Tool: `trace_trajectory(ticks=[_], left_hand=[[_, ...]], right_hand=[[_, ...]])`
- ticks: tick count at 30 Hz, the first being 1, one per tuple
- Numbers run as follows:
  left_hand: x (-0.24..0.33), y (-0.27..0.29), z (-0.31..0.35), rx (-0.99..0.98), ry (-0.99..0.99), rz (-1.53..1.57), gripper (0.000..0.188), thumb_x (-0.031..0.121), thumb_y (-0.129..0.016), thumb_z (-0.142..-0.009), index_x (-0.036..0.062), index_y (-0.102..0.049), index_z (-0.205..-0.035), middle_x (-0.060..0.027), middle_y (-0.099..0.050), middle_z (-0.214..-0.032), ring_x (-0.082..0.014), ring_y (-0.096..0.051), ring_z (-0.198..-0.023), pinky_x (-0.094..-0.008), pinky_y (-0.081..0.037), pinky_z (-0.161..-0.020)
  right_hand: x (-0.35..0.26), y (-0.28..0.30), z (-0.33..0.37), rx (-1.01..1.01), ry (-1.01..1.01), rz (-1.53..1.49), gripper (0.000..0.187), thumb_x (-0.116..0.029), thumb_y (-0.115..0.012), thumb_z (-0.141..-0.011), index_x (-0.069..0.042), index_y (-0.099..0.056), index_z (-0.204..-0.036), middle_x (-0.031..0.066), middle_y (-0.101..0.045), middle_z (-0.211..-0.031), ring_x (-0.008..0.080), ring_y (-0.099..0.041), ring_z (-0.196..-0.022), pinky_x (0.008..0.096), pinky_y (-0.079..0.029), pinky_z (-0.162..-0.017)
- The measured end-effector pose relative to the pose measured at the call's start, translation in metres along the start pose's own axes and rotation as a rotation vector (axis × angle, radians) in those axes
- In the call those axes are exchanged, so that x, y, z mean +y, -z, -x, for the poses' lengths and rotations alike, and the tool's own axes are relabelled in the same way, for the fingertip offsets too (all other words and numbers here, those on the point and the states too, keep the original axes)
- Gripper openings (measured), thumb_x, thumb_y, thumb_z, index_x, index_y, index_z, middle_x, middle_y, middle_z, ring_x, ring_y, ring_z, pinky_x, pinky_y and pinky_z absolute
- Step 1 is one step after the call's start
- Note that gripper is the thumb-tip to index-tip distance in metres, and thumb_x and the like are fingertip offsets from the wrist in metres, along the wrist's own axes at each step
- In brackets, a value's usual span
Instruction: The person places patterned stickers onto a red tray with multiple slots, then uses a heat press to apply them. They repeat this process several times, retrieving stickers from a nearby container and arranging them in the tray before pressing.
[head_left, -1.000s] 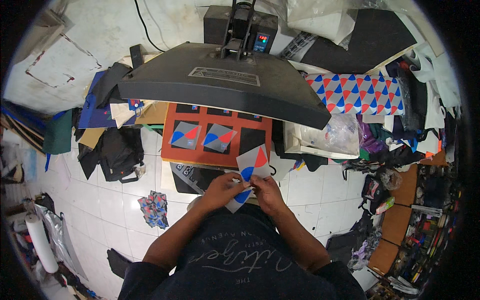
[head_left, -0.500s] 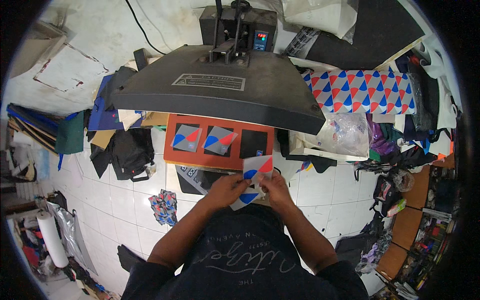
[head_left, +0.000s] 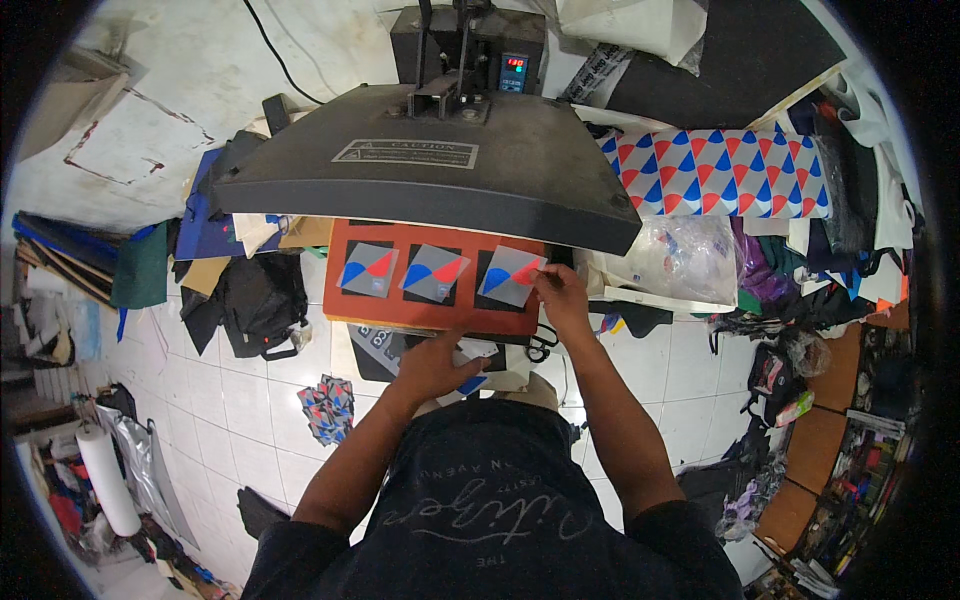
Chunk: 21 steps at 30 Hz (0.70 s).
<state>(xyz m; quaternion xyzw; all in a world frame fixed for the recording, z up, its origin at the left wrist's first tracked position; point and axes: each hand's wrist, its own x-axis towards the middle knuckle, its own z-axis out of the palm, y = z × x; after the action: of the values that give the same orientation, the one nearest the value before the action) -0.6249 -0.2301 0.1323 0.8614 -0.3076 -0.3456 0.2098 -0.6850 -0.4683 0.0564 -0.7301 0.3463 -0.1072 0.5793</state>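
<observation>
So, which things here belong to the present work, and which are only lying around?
Seemingly in use: patterned piece touched by right hand, two similar pieces beside it, orange-red pad, raised black press.

Apparently just lying around: black bag, white roll, white box holding clear plastic.

Right hand (head_left: pixel 562 297) touches the rightmost patterned piece (head_left: pixel 508 277)

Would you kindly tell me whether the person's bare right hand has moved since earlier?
Yes: the right hand has moved forward, from nearer the person than the flat orange-red press pad to its right edge.
</observation>
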Motion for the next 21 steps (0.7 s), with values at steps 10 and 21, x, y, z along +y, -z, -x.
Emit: trace_trajectory(ticks=[10, 21], left_hand=[[0.011, -0.007, -0.025, 0.027, -0.08, -0.174, 0.088, 0.057, -0.06, -0.079, 0.0091, -0.026, -0.145, -0.0253, -0.063, -0.107, -0.0413, -0.062, -0.101, -0.0478, -0.049, -0.087], [0.021, 0.004, -0.033, -0.093, 0.016, -0.201, 0.086, 0.05, -0.062, -0.078, 0.0075, -0.029, -0.145, -0.0208, -0.066, -0.101, -0.0371, -0.065, -0.095, -0.0457, -0.052, -0.083]], right_hand=[[0.0, -0.007, -0.005, 0.049, 0.094, 0.255, 0.028, -0.028, -0.069, -0.082, -0.002, -0.067, -0.092, 0.0159, -0.068, -0.085, 0.0309, -0.066, -0.08, 0.0378, -0.05, -0.073], [-0.002, -0.018, -0.002, 0.078, 0.007, 0.26, 0.033, -0.032, -0.071, -0.08, -0.003, -0.067, -0.094, 0.0157, -0.068, -0.089, 0.0297, -0.067, -0.084, 0.0377, -0.05, -0.075]])
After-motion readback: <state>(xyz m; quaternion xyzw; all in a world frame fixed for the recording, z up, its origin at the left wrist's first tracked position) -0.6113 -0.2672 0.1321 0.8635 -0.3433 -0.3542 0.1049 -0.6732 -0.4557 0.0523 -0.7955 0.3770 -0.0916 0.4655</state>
